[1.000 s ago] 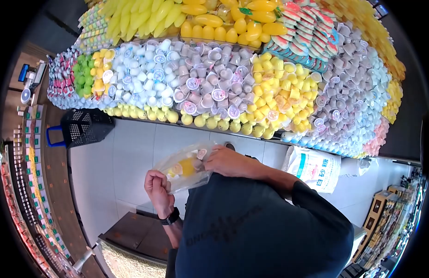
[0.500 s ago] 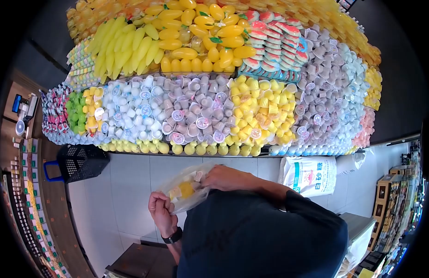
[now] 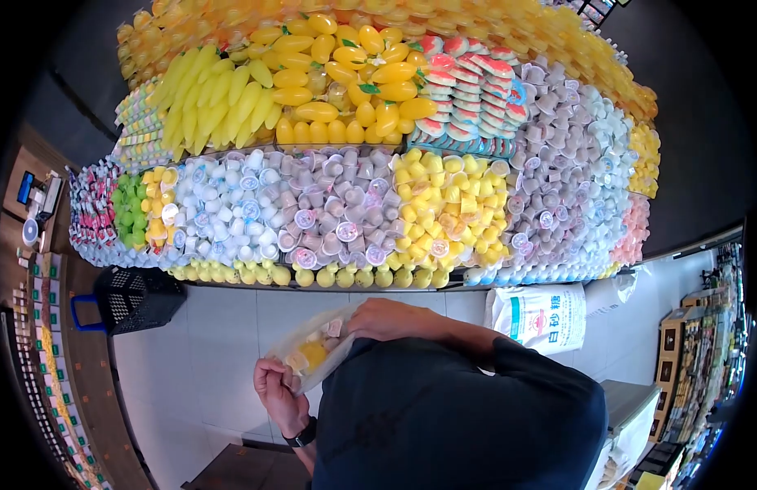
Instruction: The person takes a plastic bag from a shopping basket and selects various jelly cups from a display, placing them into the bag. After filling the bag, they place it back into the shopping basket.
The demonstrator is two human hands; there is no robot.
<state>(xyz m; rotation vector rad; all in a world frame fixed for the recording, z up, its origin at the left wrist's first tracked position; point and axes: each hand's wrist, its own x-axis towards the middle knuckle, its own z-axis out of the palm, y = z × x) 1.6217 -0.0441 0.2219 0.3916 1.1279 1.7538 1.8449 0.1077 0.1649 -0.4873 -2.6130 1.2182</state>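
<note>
Clear plastic bag (image 3: 319, 373) with little yellow and pale pieces (image 3: 314, 354) inside, up close to the dark cloth shirt (image 3: 460, 408), pinched at one end by the left hand (image 3: 282, 398) with curled fingers, and touched at the other by the right hand (image 3: 385, 319) with a grip too hidden to tell. Below, grey floor tiles (image 3: 215, 351), then a black holey basket (image 3: 145, 302) on the left, a white printed sack (image 3: 535, 318) on the right and, farther out, heaped grey-purple cups (image 3: 337, 204) between white cups (image 3: 227, 204) and yellow cups (image 3: 448, 204).

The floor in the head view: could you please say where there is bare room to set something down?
Bare floor lies between the black basket and the plastic bag, with another patch between the white sack and the right-hand shelves. Crowded: heaped white cups, grey cups and yellow cups.
</note>
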